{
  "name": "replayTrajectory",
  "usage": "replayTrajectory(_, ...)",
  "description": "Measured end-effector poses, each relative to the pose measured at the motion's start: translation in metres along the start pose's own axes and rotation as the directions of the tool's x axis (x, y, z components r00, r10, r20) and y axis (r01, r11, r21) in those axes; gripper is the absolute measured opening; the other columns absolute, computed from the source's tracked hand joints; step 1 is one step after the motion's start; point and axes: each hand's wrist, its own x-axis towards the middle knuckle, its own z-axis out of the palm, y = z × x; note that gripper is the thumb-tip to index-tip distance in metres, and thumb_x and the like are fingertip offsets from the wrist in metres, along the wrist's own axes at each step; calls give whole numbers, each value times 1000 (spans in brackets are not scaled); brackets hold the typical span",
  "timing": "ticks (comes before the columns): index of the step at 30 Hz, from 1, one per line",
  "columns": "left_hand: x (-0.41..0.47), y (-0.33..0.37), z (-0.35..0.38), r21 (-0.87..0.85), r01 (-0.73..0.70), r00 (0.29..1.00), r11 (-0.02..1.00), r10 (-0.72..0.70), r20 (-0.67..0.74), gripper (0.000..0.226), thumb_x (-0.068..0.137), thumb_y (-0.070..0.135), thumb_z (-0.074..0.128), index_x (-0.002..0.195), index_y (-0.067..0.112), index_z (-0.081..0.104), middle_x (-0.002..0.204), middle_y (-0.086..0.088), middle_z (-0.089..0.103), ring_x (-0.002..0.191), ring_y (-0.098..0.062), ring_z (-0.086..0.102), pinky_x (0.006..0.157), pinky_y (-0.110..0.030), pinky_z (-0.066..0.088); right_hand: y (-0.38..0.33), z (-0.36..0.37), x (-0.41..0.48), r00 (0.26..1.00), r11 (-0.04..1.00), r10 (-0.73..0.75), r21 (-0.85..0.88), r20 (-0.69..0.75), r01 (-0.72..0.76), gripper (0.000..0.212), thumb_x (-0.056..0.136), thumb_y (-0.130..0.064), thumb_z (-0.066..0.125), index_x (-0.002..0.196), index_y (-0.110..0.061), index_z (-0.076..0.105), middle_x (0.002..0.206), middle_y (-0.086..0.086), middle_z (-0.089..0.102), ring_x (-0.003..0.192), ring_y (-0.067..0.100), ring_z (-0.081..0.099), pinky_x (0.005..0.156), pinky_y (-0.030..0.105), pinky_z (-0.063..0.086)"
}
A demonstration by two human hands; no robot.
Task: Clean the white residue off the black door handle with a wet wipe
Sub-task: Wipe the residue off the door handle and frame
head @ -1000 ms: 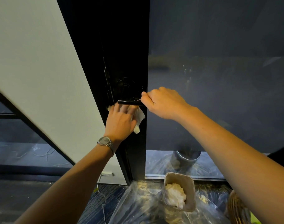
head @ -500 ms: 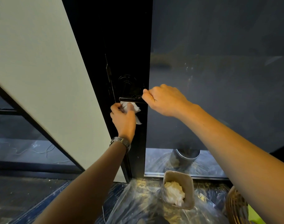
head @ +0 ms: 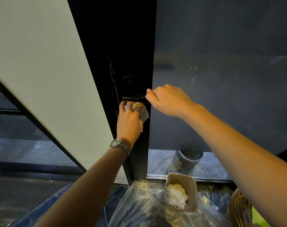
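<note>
Wet wipe [head: 143, 113], bunched since a second ago, sits clutched in left hand [head: 128, 123] beneath black door handle [head: 132, 99] that right hand [head: 169, 100] grips; topside white residue [head: 140, 96] needs wiping next

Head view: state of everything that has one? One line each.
door handle, level, white specks on top, right end gripped.
wet wipe, bunched, just under the handle.
left hand, holds the wipe.
right hand, fingers curled round the handle's end.
container, open, wadded white wipes inside.
plastic sheet, spread on the floor, speckled.
</note>
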Motion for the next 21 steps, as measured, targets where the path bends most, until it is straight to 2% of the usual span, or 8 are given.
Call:
replayTrajectory(2, -1, 8, -2, -326, 222, 971, 919, -239, -13, 45, 81, 14, 61, 124, 5, 48, 134, -17, 41, 123, -34, 40, 102, -39, 41, 0, 0, 0, 1000, 1000, 6, 0, 2, -6, 55, 101, -32, 26, 51, -11, 32, 47, 2, 30, 44, 17, 27, 47, 30, 25)
replayTrajectory(4, 1, 16, -11, -588, 329, 904, 739, -426, -30, 48, 83, 17, 61, 125, 4, 44, 131, -12, 39, 114, -25, 47, 92, -24, 45, 0, 0, 0, 1000, 1000, 8, 1, 3, -8, 55, 101, -32, 25, 51, -11, 32, 47, 2, 30, 45, 18, 28, 47, 30, 24)
replayTrajectory(6, 2, 20, -17, -701, 405, 831, 587, -557, 13, 45, 85, 20, 60, 125, 5, 44, 126, -9, 43, 102, -16, 50, 80, -12, 40, 0, 0, 0, 1000, 1000, 4, 0, 1, -4, 55, 101, -32, 25, 50, -12, 32, 47, 2, 31, 45, 19, 29, 47, 30, 25)
replayTrajectory(9, 3, 20, -17, -772, 552, 676, 315, -711, 193, 38, 89, 26, 51, 122, 6, 49, 113, -7, 54, 95, -16, 52, 71, -19, 40, 0, 0, 0, 1000, 1000, 4, 1, 2, -4, 55, 101, -32, 25, 50, -12, 31, 47, 2, 31, 44, 18, 29, 48, 30, 25)
replayTrajectory(12, 7, 12, -6, -779, 595, 469, -198, -701, 537, 39, 91, 34, 45, 114, 5, 56, 100, -8, 59, 89, -22, 57, 73, -29, 48, 0, -1, 0, 1000, 1000, 0, 1, 8, 0, 55, 101, -32, 25, 50, -12, 31, 47, 1, 30, 44, 18, 28, 47, 30, 24)
replayTrajectory(14, 8, 7, -1, -702, 489, 452, -518, -537, 712, 40, 90, 31, 48, 122, 7, 54, 111, -11, 63, 101, -27, 61, 92, -38, 50, 0, -1, 0, 1000, 1000, -1, -2, 8, 1, 55, 101, -32, 26, 50, -12, 31, 47, 1, 30, 44, 17, 28, 47, 29, 23)
replayTrajectory(16, 6, 0, 4, -644, 425, 475, -636, -449, 757, 36, 92, 20, 48, 126, 8, 51, 116, -11, 61, 103, -26, 61, 99, -37, 46, 0, -1, 1, 1000, 1000, -1, -2, 11, 1, 55, 101, -32, 26, 50, -12, 30, 46, 1, 29, 44, 17, 27, 47, 29, 23)
replayTrajectory(21, 2, -3, 3, -586, 513, 537, -627, -298, 789, 35, 94, 9, 36, 128, 10, 48, 96, -7, 60, 86, -19, 60, 84, -31, 50, -1, -1, 1, 1000, 1000, 5, -2, 21, -5, 55, 101, -31, 26, 49, -12, 29, 45, 1, 27, 42, 16, 25, 46, 28, 23)
